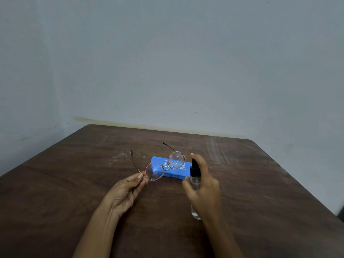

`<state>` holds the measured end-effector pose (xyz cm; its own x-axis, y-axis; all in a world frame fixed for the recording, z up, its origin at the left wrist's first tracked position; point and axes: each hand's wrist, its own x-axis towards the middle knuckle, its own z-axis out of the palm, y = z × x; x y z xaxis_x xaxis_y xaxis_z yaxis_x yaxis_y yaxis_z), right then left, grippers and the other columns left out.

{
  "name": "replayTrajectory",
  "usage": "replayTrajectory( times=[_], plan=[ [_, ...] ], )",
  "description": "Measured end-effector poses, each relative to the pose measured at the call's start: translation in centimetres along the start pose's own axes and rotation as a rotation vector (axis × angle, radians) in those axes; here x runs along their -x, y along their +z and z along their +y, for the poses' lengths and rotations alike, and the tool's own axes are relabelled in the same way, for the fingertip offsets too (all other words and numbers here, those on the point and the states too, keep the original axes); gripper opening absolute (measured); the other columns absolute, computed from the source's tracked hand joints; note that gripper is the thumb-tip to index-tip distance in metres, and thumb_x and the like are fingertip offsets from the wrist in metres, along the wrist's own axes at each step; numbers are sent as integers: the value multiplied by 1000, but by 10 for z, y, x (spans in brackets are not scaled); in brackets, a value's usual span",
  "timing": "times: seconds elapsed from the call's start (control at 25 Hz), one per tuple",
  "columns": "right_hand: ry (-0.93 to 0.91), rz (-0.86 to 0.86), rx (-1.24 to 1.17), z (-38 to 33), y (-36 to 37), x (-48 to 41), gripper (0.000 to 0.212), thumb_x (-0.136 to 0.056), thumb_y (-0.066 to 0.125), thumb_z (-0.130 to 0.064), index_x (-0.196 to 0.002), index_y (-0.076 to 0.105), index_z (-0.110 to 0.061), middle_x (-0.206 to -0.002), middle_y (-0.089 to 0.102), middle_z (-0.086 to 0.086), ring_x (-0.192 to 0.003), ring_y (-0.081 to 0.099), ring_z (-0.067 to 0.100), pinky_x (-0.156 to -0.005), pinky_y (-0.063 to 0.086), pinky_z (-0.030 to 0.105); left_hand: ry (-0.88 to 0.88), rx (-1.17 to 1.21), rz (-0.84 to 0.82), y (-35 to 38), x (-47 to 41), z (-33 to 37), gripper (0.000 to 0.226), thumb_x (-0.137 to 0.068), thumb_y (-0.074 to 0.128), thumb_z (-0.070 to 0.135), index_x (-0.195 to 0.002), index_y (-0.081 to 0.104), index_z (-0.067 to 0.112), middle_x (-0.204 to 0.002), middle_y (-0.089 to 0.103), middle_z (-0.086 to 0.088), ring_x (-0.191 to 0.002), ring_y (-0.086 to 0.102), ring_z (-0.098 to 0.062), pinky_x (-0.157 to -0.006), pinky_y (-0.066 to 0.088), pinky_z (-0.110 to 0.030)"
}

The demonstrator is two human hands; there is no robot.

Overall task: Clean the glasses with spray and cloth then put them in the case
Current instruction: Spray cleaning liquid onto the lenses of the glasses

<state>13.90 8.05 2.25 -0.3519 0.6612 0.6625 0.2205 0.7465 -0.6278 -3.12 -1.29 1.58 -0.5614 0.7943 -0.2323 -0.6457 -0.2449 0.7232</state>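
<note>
My left hand pinches the thin-rimmed round glasses at the hinge of one lens, holding them above the table with both temple arms unfolded and pointing away from me. My right hand grips a small clear spray bottle with a black nozzle, index finger resting on top of the pump, nozzle facing the glasses. A blue glasses case lies shut on the table behind the glasses, partly seen through the lenses. No cloth is in view.
The brown wooden table has pale scuff marks toward its far side. A blue-grey wall stands just behind its far edge. A dark object shows at the right frame edge.
</note>
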Motion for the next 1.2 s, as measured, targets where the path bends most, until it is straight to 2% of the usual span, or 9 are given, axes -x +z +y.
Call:
replayTrajectory(
  times=[0.24,0.4,0.56,0.6,0.68,0.8,0.88,1.0,1.2],
  plan=[
    [29,109,-33,9,0,-3,64,-76,61,-17,-122,31,-50,-86,66,-3,-68,62,20,-59,49,34,29,-66,-7,0,-1,-4,40,-88,41,-9,-61,69,-2,-51,68,-8,-45,65,-10,-44,52,-14],
    [66,113,-86,24,-12,-11,67,-76,54,-22,-126,25,-53,-89,63,-2,-66,59,15,-57,44,29,71,-178,-46,1,-3,-8,22,-87,43,-9,-77,62,-4,-51,68,-7,-48,66,-10,-47,53,-14],
    [77,119,-103,44,-33,-21,71,-84,55,-10,-128,21,-54,-90,57,3,-68,54,16,-62,40,25,141,-300,-80,4,-7,-13,18,-85,47,-8,-79,63,-2,-52,69,-5,-50,66,-10,-49,53,-13],
    [78,125,-103,48,-37,-24,71,-86,55,-9,-127,20,-54,-92,58,5,-71,55,17,-66,40,25,164,-333,-87,5,-7,-14,18,-85,48,-7,-79,64,-1,-52,69,-4,-50,66,-10,-49,53,-13],
    [88,116,-105,53,-43,-29,70,-88,54,-9,-127,16,-52,-117,57,10,-96,58,24,-81,42,31,227,-397,-99,6,-7,-16,19,-84,50,-7,-79,66,1,-53,69,-4,-51,66,-10,-50,52,-12],
    [79,68,-109,61,-48,-37,68,-88,55,-5,-128,18,-45,-143,39,6,-126,43,25,-102,38,40,349,-484,-107,8,-5,-19,21,-83,51,-7,-79,67,5,-53,69,-3,-50,64,-7,-51,52,-11],
    [75,35,-111,67,-49,-41,70,-87,55,-3,-132,17,-41,-145,36,0,-129,38,21,-103,34,33,420,-531,-116,10,-3,-19,22,-83,51,-7,-82,67,8,-53,69,-1,-50,64,-6,-51,51,-10],
    [61,18,-113,72,-47,-45,71,-87,55,0,-129,17,-43,-137,32,-10,-126,33,11,-92,27,12,473,-576,-122,11,-2,-20,24,-83,51,-8,-86,66,10,-52,69,1,-48,62,-5,-51,50,-10],
    [107,25,-112,81,-44,-46,76,-86,56,1,-132,13,-41,-134,30,-12,-123,28,4,-91,26,12,509,-641,-127,13,1,-19,27,-83,51,-9,-79,67,12,-52,69,2,-48,61,-4,-53,51,-10]
  ],
)
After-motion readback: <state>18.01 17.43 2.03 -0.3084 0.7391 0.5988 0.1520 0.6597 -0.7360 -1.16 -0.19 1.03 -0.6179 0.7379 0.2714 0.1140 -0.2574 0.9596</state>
